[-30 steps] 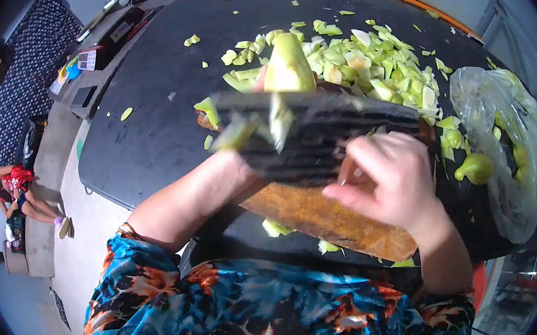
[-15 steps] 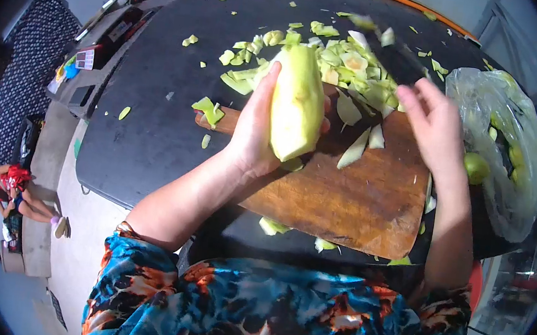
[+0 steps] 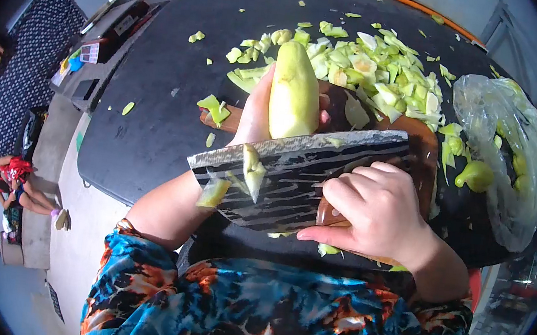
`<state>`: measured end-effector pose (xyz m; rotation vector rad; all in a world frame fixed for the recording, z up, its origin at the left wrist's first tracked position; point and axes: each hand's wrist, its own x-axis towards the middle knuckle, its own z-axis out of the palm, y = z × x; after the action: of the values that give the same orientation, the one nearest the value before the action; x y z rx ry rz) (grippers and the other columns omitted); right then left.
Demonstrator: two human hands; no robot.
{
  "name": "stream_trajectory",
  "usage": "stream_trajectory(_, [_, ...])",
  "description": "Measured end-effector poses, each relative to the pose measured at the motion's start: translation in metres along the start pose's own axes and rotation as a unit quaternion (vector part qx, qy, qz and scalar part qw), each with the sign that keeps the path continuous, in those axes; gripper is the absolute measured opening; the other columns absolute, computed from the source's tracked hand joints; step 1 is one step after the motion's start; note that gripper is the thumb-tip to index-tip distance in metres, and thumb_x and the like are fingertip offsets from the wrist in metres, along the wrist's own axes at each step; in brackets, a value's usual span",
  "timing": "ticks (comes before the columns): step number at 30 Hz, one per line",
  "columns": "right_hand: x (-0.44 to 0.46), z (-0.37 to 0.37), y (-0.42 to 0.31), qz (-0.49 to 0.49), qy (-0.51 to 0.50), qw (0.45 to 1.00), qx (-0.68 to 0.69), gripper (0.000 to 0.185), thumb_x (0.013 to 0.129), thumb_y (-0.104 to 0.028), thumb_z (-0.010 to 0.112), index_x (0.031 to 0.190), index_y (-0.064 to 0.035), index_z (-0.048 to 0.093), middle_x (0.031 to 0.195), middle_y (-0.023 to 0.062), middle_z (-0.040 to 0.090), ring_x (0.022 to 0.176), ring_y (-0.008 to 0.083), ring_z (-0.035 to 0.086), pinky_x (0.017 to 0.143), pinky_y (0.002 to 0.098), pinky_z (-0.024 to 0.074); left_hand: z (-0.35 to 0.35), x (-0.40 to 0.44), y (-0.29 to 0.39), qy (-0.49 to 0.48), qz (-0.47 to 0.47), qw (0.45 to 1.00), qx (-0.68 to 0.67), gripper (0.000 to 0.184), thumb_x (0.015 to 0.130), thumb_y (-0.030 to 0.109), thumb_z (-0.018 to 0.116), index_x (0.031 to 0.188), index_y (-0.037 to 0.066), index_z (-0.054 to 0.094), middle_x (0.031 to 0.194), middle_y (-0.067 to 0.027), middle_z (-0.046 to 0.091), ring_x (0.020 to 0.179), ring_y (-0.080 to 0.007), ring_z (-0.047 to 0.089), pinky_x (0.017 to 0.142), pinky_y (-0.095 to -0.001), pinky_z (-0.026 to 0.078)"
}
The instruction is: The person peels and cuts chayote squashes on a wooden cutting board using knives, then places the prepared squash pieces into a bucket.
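Two closed grips: I see the left hand [image 3: 257, 113] around the fruit [image 3: 294, 95] (long axis toward the table's [image 3: 159, 90] far edge), the right hand [image 3: 377, 205] clamped on the knife [image 3: 296, 187], blade crosswise, nearside.

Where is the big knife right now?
In the head view, the knife is in the right hand and extends left across the middle, just below the pale green fruit in the left hand.
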<state>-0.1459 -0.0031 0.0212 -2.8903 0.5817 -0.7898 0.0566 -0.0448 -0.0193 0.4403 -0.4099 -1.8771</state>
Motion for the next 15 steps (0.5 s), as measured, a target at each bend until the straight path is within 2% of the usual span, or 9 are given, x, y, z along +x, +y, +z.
stream_trajectory(3, [-0.001,0.000,0.004,0.002,0.023,1.000,0.002,0.045,0.079,-0.053,0.066,0.073,-0.0104,0.051,0.058,0.0024,0.052,0.055,0.0198,0.058,0.056,0.0312,0.0450,0.011,-0.006,-0.001,0.039,0.001,0.999,0.017,0.062,0.095,0.057,0.036,0.107,0.000,0.057,0.085,-0.0116,0.063,0.071,-0.0225,0.064,0.063,-0.0344,0.056])
stream_trajectory(6, [-0.001,0.003,0.010,0.005,0.019,1.000,-0.003,0.046,0.079,-0.053,0.066,0.072,-0.0107,0.050,0.058,0.0024,0.052,0.053,0.0203,0.057,0.054,0.0320,0.0451,0.011,-0.007,-0.002,-0.001,-0.026,1.000,-0.011,0.061,0.095,0.057,0.036,0.105,0.001,0.058,0.086,-0.0122,0.063,0.071,-0.0224,0.064,0.065,-0.0339,0.056])
stream_trajectory(9, [0.000,0.005,0.014,0.000,0.036,0.999,-0.008,0.046,0.079,-0.054,0.066,0.071,-0.0112,0.050,0.056,0.0023,0.052,0.052,0.0208,0.057,0.053,0.0321,0.0453,0.007,-0.005,0.003,0.001,-0.011,0.999,0.048,0.058,0.095,0.058,0.037,0.105,0.004,0.058,0.091,-0.0119,0.065,0.076,-0.0230,0.065,0.070,-0.0354,0.056])
stream_trajectory(11, [0.001,0.002,0.025,0.058,0.024,0.998,-0.022,0.045,0.078,-0.055,0.067,0.072,-0.0126,0.051,0.057,0.0033,0.056,0.054,0.0217,0.060,0.052,0.0324,0.0455,0.010,-0.003,-0.001,0.093,-0.017,0.996,0.006,0.055,0.094,0.058,0.039,0.107,0.009,0.060,0.094,-0.0101,0.066,0.082,-0.0237,0.066,0.076,-0.0375,0.055])
stream_trajectory(12, [0.000,0.000,0.033,0.099,0.033,0.994,-0.015,0.046,0.079,-0.055,0.066,0.072,-0.0119,0.053,0.058,0.0046,0.058,0.056,0.0231,0.062,0.053,0.0342,0.0463,0.007,-0.002,-0.001,0.030,-0.034,0.992,-0.118,0.053,0.094,0.059,0.038,0.110,0.013,0.059,0.096,-0.0084,0.067,0.089,-0.0249,0.065,0.083,-0.0406,0.053])
stream_trajectory(13, [0.000,-0.003,0.042,0.139,0.041,0.989,-0.009,0.046,0.080,-0.055,0.065,0.072,-0.0111,0.054,0.060,0.0059,0.060,0.058,0.0244,0.063,0.054,0.0360,0.0471,0.024,-0.006,-0.007,0.145,0.027,0.989,0.008,0.055,0.094,0.059,0.037,0.115,0.012,0.057,0.092,-0.0108,0.066,0.083,-0.0266,0.067,0.070,-0.0394,0.057])
stream_trajectory(15, [0.001,-0.008,0.057,0.293,0.056,0.954,0.012,0.047,0.082,-0.053,0.064,0.074,-0.0074,0.056,0.064,0.0098,0.063,0.061,0.0284,0.064,0.056,0.0385,0.0484,-0.005,-0.001,0.005,0.035,0.002,0.997,0.070,0.056,0.094,0.059,0.037,0.117,0.011,0.055,0.090,-0.0137,0.066,0.073,-0.0290,0.068,0.052,-0.0359,0.056])
